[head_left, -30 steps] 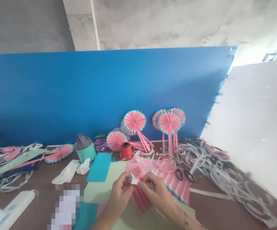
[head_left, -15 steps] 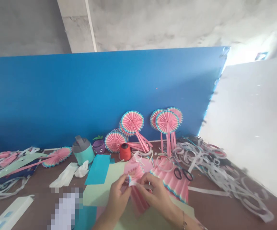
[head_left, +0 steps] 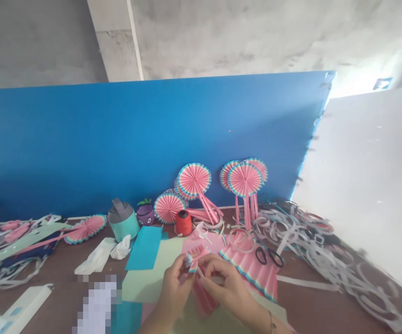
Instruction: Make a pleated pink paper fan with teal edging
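My left hand [head_left: 172, 290] and my right hand [head_left: 226, 288] meet low in the middle of the view, both pinching a pleated pink paper fan piece [head_left: 198, 273] with a teal edge. Its folded end sticks up between my fingertips and its pleats hang down between my palms. Just right of my hands lies a wider pleated pink sheet [head_left: 253, 269] on the brown table [head_left: 308, 306]. Black-handled scissors [head_left: 269, 256] rest on that sheet's far end.
Finished pink round fans [head_left: 194, 179] [head_left: 244, 179] lean on the blue board [head_left: 117, 139]. A red thread spool [head_left: 183, 223], a teal tape roll [head_left: 123, 221], teal and green paper sheets [head_left: 144, 247], and piles of white paper strips [head_left: 329, 260] cover the table. A white board [head_left: 378, 176] stands at right.
My hands stay together on the pleated piece; the fingers have shifted slightly, with my right fingertips working lower on the folded end. The view moved a little.
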A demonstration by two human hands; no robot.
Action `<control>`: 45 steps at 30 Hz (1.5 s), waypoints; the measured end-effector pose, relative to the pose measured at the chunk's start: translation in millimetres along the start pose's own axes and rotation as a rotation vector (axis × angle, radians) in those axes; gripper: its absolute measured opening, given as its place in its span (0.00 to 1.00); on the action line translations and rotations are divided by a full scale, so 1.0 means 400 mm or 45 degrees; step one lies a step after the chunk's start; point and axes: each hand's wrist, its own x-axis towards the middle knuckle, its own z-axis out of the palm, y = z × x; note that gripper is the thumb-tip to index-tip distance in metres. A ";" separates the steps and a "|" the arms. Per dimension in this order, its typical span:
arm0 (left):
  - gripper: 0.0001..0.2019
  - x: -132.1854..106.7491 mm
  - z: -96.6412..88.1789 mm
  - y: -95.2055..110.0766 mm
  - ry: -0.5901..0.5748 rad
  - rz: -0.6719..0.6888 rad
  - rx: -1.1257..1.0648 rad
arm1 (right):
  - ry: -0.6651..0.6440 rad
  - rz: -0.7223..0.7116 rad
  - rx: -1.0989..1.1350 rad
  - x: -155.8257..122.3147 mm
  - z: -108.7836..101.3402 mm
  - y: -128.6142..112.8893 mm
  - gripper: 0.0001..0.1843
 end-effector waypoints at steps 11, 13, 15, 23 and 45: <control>0.12 -0.001 -0.014 -0.014 0.061 0.047 0.244 | -0.066 0.028 -0.084 -0.007 0.001 -0.007 0.07; 0.12 -0.002 -0.014 -0.020 0.044 0.055 0.265 | -0.051 0.016 -0.155 -0.010 0.005 -0.006 0.07; 0.13 -0.004 -0.014 -0.024 0.019 0.057 0.278 | -0.035 -0.005 -0.180 -0.013 0.008 -0.008 0.08; 0.19 -0.008 -0.010 -0.045 0.034 0.129 0.304 | -0.052 -0.060 -0.011 -0.015 0.008 -0.010 0.11; 0.18 -0.013 0.009 -0.011 0.005 0.072 0.039 | -0.056 -0.109 0.065 -0.014 0.006 -0.021 0.13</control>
